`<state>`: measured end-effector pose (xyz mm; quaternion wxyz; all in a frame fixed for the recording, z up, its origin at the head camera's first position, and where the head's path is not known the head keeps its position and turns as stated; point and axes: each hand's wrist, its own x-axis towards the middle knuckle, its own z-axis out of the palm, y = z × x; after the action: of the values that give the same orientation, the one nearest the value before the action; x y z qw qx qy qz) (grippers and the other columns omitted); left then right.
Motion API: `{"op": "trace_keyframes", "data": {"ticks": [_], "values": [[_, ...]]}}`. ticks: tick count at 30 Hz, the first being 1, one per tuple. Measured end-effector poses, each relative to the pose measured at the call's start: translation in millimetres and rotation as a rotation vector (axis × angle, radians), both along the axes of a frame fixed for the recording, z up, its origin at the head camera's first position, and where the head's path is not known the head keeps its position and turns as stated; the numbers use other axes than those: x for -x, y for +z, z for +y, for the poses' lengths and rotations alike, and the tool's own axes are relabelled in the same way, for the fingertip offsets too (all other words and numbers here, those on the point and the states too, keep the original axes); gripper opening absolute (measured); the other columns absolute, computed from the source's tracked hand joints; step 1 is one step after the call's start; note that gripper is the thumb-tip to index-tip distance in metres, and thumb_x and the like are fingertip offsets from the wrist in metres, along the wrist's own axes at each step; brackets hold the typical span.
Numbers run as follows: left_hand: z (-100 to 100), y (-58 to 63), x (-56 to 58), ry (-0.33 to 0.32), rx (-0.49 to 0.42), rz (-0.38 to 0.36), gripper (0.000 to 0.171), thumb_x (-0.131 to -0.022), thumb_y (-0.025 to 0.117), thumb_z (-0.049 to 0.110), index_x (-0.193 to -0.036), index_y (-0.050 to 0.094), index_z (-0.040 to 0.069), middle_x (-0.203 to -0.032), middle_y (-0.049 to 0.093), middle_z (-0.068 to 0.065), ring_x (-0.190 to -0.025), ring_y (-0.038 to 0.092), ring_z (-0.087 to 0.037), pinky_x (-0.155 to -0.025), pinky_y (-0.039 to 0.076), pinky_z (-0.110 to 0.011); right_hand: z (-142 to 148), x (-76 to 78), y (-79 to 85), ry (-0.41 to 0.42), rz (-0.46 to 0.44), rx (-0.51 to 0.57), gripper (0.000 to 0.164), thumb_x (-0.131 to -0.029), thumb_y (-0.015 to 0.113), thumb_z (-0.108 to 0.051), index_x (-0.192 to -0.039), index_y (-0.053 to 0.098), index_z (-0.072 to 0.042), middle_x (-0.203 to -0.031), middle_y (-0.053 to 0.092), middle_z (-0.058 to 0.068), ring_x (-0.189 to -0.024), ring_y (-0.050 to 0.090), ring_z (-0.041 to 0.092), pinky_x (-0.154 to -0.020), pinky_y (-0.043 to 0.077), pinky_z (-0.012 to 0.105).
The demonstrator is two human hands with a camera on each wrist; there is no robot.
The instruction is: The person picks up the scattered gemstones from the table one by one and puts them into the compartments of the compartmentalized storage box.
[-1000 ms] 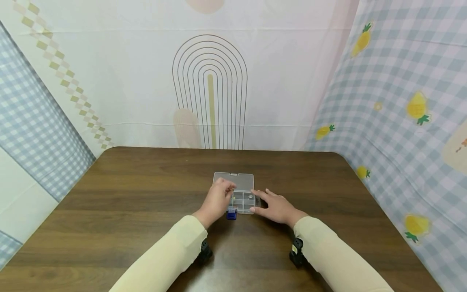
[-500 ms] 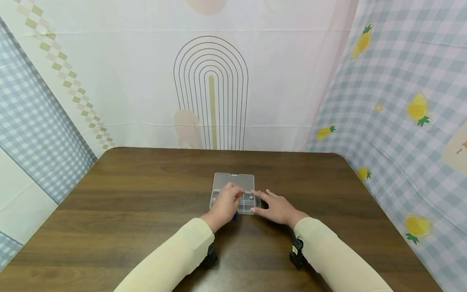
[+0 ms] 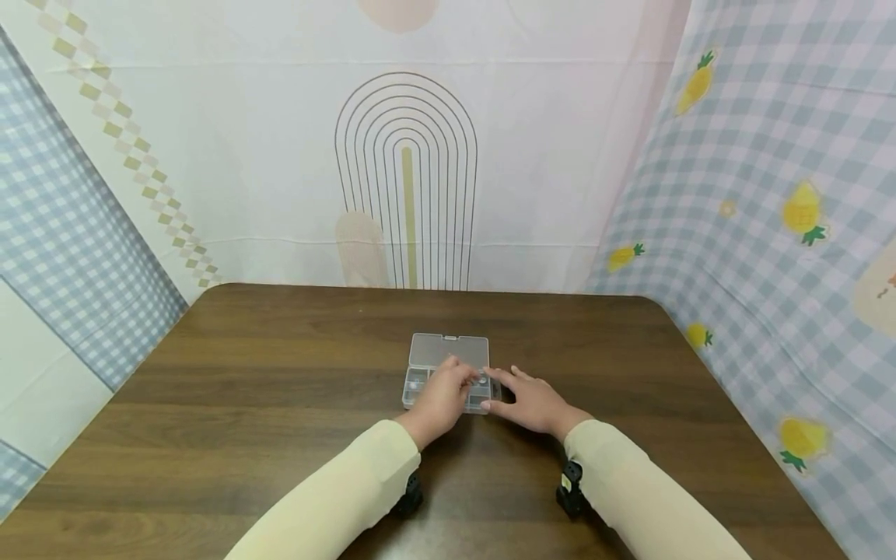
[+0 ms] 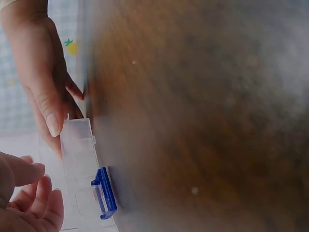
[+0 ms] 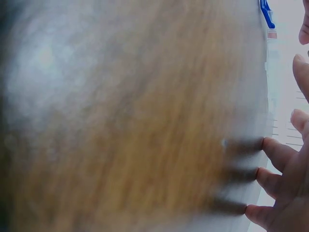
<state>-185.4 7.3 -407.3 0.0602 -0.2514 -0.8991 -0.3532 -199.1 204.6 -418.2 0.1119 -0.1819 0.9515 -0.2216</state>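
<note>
A clear plastic compartment box (image 3: 415,397) lies on the table with its lid (image 3: 430,350) swung back. My left hand (image 3: 442,395) hovers over the right compartments, thumb and fingertips bent together. At the edge of the right wrist view, a small dark thing (image 5: 308,53) shows between those fingertips; its kind is unclear. A small round piece (image 3: 482,379) sits in a right compartment. My right hand (image 3: 530,400) touches the box's right side with thumb and index finger, its other fingers spread. The blue latch (image 4: 107,195) hangs at the front, hidden in the head view.
The brown wooden table (image 3: 280,435) extends around the box. A white patterned cloth (image 3: 280,155) hangs behind it, with a checked cloth (image 3: 756,257) on the right. Small pieces (image 3: 415,384) sit in a left compartment.
My left hand has moved right, from the left compartments across to the right ones, uncovering the left side and hiding the blue latch. My right hand has stayed at the box's right side.
</note>
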Motion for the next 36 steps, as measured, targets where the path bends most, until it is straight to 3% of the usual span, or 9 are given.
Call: {"op": "trace_keyframes", "data": {"ticks": [21, 36], "values": [[7.7, -3.1, 0.9, -0.035, 0.067, -0.053, 0.021, -0.096, 0.052, -0.003, -0.110, 0.067, 0.003, -0.103, 0.055, -0.006, -0.098, 0.059, -0.022, -0.083, 0.052, -0.033, 3.4, -2.7, 1.2, 0.017, -0.007, 0.029, 0.073, -0.091, 0.054, -0.059, -0.151, 0.036, -0.021, -0.152, 0.037, 0.012, -0.143, 0.021, 0.039, -0.107, 0.018, 0.069], [7.9, 1.5, -1.0, -0.031, 0.112, -0.056, 0.020, -0.089, 0.063, -0.001, -0.107, 0.068, 0.006, -0.103, 0.055, -0.005, -0.093, 0.058, -0.020, -0.079, 0.052, -0.032, 0.6, -2.7, 1.7, 0.007, -0.008, 0.033, 0.073, -0.090, 0.055, -0.060, -0.150, 0.037, -0.022, -0.151, 0.039, 0.011, -0.143, 0.022, 0.039, -0.107, 0.020, 0.069]]}}
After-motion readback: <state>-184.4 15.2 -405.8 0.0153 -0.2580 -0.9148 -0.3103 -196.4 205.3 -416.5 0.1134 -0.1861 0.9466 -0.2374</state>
